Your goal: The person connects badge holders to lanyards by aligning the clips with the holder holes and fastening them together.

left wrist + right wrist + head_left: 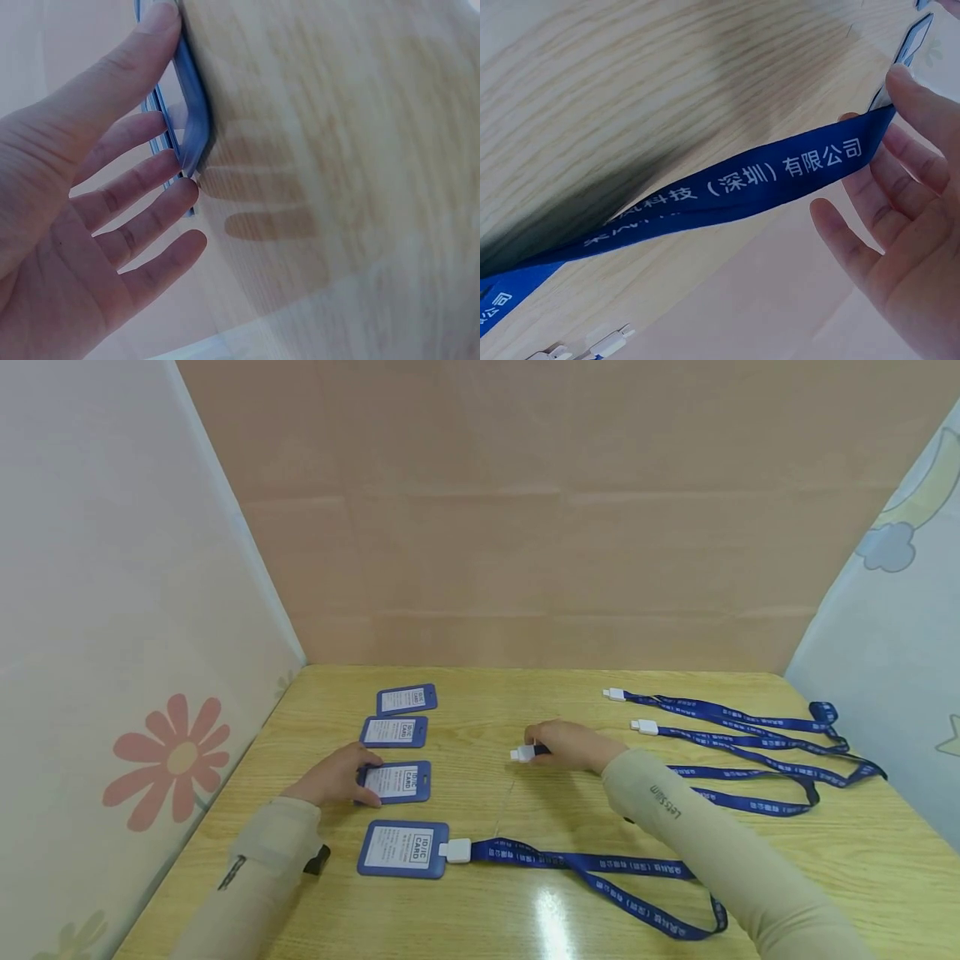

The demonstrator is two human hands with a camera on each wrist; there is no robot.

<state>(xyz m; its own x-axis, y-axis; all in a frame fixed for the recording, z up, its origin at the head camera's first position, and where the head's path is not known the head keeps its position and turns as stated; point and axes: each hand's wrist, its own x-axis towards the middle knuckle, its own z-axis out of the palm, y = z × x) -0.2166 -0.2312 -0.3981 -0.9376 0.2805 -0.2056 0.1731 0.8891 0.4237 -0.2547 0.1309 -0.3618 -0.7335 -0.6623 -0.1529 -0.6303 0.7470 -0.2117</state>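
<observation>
On the left of the table, my left hand (341, 775) holds a blue ID card holder (401, 782) by its edges, the holder lying on the wood. In the left wrist view the thumb (154, 30) is on one edge and the fingers reach the far one. My right hand (573, 745) pinches a blue lanyard (780, 176) right behind its white clip (522, 753). That clip points left, towards the held card holder, with a gap between them. The lanyard's strap trails off to the right, partly hidden by the right forearm.
Nearer me lies another card holder (402, 849) joined to a lanyard (600, 864) by its white clip. Two card holders (393, 732) lie farther back on the left. Two more lanyards (720, 707) stretch along the right. Walls stand at the back and both sides.
</observation>
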